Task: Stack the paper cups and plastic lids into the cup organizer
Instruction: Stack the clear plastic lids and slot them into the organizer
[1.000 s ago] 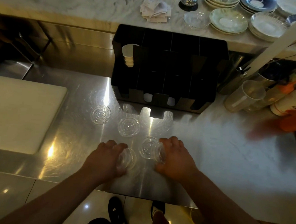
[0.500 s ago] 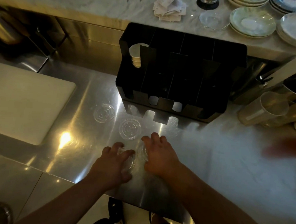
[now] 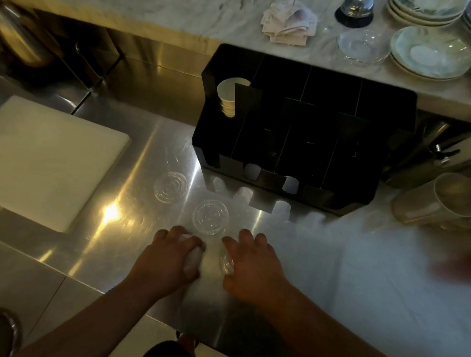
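Where the steel tabletop (image 3: pixel 137 156) meets its near edge, both hands rest low on the metal, side by side with a narrow gap between them. The left hand (image 3: pixel 167 259) is curled around a clear plastic lid (image 3: pixel 193 259), which shows as a pale blur under its fingers and thumb. The right hand (image 3: pixel 254 266) likewise grips a second clear lid (image 3: pixel 226 262), tilted on edge against its thumb. Just beyond the fingertips a third lid (image 3: pixel 210 217) lies flat on the tabletop, and a fourth lid (image 3: pixel 170 187) lies flat a little farther off to the left. Behind them stands the black cup organizer (image 3: pixel 337 194), its divided slots mostly dark; a short stack of white paper cups (image 3: pixel 229 96) sits in its far left compartment. A white cutting board (image 3: pixel 47 157) lies at the left. On the right, translucent tumblers (image 3: pixel 443 203) lie on their sides. Farthest away, a marble ledge (image 3: pixel 155 13) carries folded papers (image 3: pixel 290 21), a call bell (image 3: pixel 354 7) and stacked plates (image 3: pixel 432 52).
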A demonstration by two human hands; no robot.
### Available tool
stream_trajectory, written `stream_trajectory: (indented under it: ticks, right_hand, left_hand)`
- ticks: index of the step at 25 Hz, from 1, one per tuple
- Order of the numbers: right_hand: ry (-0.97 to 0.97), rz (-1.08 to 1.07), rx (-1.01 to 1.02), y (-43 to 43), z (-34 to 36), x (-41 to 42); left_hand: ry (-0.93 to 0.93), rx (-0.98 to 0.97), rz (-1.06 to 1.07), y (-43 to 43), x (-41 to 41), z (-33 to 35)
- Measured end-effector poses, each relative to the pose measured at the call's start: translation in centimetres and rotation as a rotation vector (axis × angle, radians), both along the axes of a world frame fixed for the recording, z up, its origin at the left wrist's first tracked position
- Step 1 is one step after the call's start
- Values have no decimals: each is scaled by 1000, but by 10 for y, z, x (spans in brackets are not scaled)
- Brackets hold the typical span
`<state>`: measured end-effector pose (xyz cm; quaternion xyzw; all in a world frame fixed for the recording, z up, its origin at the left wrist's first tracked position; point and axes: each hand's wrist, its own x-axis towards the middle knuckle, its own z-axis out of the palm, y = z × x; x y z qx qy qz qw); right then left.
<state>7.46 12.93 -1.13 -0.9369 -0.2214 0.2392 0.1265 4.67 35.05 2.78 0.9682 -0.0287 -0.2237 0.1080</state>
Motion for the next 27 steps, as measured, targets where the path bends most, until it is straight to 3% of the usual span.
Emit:
stream_trajectory:
  ticks: [5,12,17,27]
  right_hand:
    - [42,-8,-53,8,5,-6]
    - [-19,-96,-77,18,7,-8]
    - [-98,-250,11,45,19,23]
    - [-79,-205,-41,105,5,68]
  left_hand:
    - [-80,90,110,49,66,6]
    - [-107,53,1,72,141,2]
    - [-49,17,-99,80,154,-6]
    - [-50,-5,-182,96,155,-16]
